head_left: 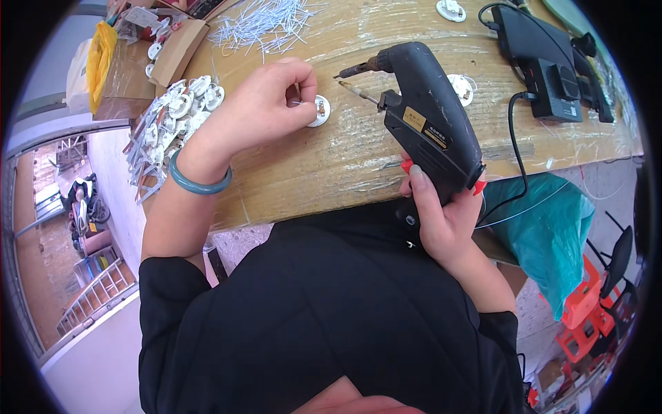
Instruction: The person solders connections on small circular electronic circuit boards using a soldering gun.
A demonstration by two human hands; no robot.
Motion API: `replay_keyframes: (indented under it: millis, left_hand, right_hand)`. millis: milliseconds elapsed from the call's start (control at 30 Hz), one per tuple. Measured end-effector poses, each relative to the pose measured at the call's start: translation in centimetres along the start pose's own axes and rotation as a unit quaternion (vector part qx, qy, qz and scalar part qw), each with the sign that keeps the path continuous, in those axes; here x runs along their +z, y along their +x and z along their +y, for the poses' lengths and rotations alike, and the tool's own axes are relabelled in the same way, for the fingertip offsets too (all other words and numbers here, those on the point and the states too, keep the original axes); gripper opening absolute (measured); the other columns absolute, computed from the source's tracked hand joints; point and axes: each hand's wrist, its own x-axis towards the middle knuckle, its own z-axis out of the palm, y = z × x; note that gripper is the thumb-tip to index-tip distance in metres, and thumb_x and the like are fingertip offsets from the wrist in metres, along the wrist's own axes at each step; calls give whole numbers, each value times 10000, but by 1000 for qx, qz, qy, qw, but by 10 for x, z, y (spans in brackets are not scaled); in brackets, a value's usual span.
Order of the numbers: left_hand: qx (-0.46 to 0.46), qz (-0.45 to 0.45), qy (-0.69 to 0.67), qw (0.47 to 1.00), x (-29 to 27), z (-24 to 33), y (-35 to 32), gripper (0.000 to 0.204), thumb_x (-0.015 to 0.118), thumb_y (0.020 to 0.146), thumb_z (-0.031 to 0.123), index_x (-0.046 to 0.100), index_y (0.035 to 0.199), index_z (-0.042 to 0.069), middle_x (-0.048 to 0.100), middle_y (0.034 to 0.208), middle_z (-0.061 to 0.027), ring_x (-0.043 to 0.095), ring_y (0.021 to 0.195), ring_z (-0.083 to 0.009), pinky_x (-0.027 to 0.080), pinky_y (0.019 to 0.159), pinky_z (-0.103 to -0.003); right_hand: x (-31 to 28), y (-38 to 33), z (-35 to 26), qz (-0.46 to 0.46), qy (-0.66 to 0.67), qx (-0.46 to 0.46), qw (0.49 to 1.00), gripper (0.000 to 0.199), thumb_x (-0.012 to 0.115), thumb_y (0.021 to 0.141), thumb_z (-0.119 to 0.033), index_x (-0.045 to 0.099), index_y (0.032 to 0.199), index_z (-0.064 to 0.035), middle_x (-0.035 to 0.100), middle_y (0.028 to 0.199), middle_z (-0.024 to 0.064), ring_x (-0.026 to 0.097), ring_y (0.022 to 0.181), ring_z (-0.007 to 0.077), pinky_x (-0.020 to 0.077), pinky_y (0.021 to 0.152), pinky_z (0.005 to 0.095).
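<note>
Broadly, a wooden table (269, 172) fills the scene, with a teal bag (548, 221) by its near edge on the right. Over the tabletop the person's right hand (445, 221) grasps a black soldering gun (431, 117), fingers wrapped round the handle, its tip pointing left. A pile of wired white parts (172, 121) lies left; a heap of white wires (265, 24) sits farther off. The left hand (276, 100) has its fingers curled in (whether they pinch a wire, I cannot tell), just beside a small white disc (321, 114) lying mid-table.
</note>
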Motion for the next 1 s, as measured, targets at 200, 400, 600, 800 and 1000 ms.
replay_keyframes:
  millis: [200,400,600,800,1000]
  left_hand:
    - [-29,5,-36,999,4,0,-11,331,724,768,-8,562,1054,31,565,919,-14,548,827,-89,478,744,-240]
    - [126,61,30,990,-11,-17,-17,426,753,785,29,598,1182,37,618,1069,-14,576,979,-131,486,895,-285]
    - [-51,163,-174,970,11,-37,-35,171,788,796,93,700,923,19,627,933,-25,607,875,-109,486,758,-254]
    - [27,202,-137,969,27,-29,-33,61,755,842,43,705,875,30,585,924,-23,579,825,-91,462,687,-224]
    - [125,241,-8,962,29,-29,-33,96,770,787,118,718,864,94,582,862,-45,565,874,-244,472,749,-359]
  right_hand:
    - [-1,0,-2,7,24,12,1000,443,650,890,10,461,1287,70,617,1127,128,592,966,149,473,869,285]
    - [0,6,-15,33,153,47,987,317,565,961,-6,514,1270,43,659,1088,127,623,766,120,519,678,260]
    - [4,6,-20,56,150,33,987,290,552,972,-37,538,1251,39,664,1083,136,616,732,143,513,669,280]
    - [6,5,-20,55,110,43,992,259,528,988,-89,559,1208,43,651,1077,159,600,730,167,504,637,294]
    - [9,6,-18,46,112,31,992,272,541,974,-41,538,1232,44,651,1077,150,614,729,164,508,670,296]
